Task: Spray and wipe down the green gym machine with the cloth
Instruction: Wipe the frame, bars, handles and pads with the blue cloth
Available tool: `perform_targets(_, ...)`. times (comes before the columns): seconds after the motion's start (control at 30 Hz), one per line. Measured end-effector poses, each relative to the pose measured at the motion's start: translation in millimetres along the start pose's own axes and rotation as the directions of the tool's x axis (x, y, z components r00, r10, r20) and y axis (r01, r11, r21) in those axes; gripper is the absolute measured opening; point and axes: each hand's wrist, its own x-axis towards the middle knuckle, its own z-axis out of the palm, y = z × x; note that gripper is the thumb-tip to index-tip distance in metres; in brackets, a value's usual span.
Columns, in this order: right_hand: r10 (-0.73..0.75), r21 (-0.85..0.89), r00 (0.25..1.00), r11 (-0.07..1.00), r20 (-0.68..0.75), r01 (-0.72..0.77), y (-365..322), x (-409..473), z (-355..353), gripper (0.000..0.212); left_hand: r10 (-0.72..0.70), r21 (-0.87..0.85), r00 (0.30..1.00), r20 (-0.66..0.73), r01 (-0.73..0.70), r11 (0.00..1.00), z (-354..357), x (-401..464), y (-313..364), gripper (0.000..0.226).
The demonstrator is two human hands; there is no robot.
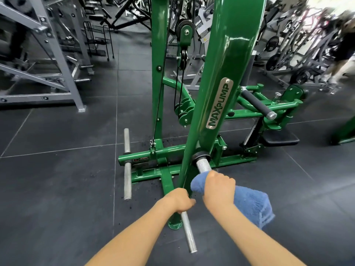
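The green gym machine [226,60] rises in the middle, its slanted post carrying a metal MAXPUMP plate. A knurled silver peg [203,166] juts from the post's lower end toward me. My right hand [219,189] grips a blue cloth [251,204] wrapped around that peg, with the rest of the cloth hanging off to the right. My left hand [180,200] grips another silver bar [189,233] that points down toward the floor beside the post's foot. No spray bottle is in view.
A second silver peg [127,164] sticks out of the machine's base at the left. Grey racks [57,60] stand at the far left, more machines and weight plates [272,43] at the back right. A person [343,47] stands at the right edge. Dark rubber tiles cover the floor.
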Motion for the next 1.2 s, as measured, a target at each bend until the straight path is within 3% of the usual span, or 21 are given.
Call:
perform_targets(0.1, 0.032, -0.078, 0.998, 0.997, 0.063, -0.027, -15, 11, -2, 0.03, 0.008, -0.006, 1.0, -0.014, -0.008, 1.0, -7, 0, 4, 0.04)
perform_targets(0.17, 0.041, -0.018, 0.994, 0.999, 0.097, -0.039, -17, 24, -7, 0.033, 0.006, -0.013, 1.0, -0.023, -0.006, 1.0, -10, 1, 4, 0.039)
perform_targets(0.3, -0.01, 0.28, 0.991, 0.96, 0.136, -0.029, 0, 47, -10, 0.033, 0.029, -0.02, 0.997, -0.072, -0.03, 0.999, -8, -2, 6, 0.038)
perform_targets(0.4, -0.07, 0.537, 0.973, 0.841, 0.22, -0.061, 20, 55, -5, 0.042, 0.063, -0.059, 0.994, -0.09, -0.068, 0.996, 4, -9, 10, 0.031)
perform_targets(0.47, -0.092, 0.614, 0.964, 0.785, 0.251, -0.085, 27, 49, 0, 0.05, 0.075, -0.088, 0.994, -0.077, -0.082, 0.993, 13, -16, 13, 0.02)
perform_targets(0.6, -0.113, 0.522, 0.972, 0.853, 0.206, -0.012, 33, 18, 3, 0.051, 0.067, -0.102, 0.994, -0.088, -0.076, 0.992, 22, -26, 23, 0.015)
perform_targets(0.77, -0.053, 0.07, 0.994, 0.996, -0.093, 0.06, 11, -26, 18, 0.035, 0.015, -0.067, 0.994, -0.107, -0.023, 0.997, 24, -33, 43, 0.028)
perform_targets(0.87, -0.078, 0.063, 0.988, 0.994, -0.133, 0.088, 8, -27, 16, 0.029, 0.001, -0.05, 0.993, -0.122, -0.007, 0.999, 36, -41, 48, 0.034)
perform_targets(1.0, -0.093, 0.293, 0.993, 0.95, -0.068, 0.109, 23, -4, 11, 0.034, 0.001, -0.16, 0.987, -0.16, -0.027, 0.987, 55, -50, 45, 0.017)
perform_targets(1.1, -0.108, 0.621, 0.985, 0.784, 0.131, 0.004, 42, 5, 16, 0.05, 0.0, -0.151, 0.968, -0.25, -0.039, 0.988, 57, -58, 48, 0.057)
perform_targets(1.2, -0.145, 0.738, 0.97, 0.674, 0.194, -0.047, 57, -9, 30, 0.052, 0.03, -0.253, 0.932, -0.362, -0.129, 0.959, 50, -64, 59, 0.063)
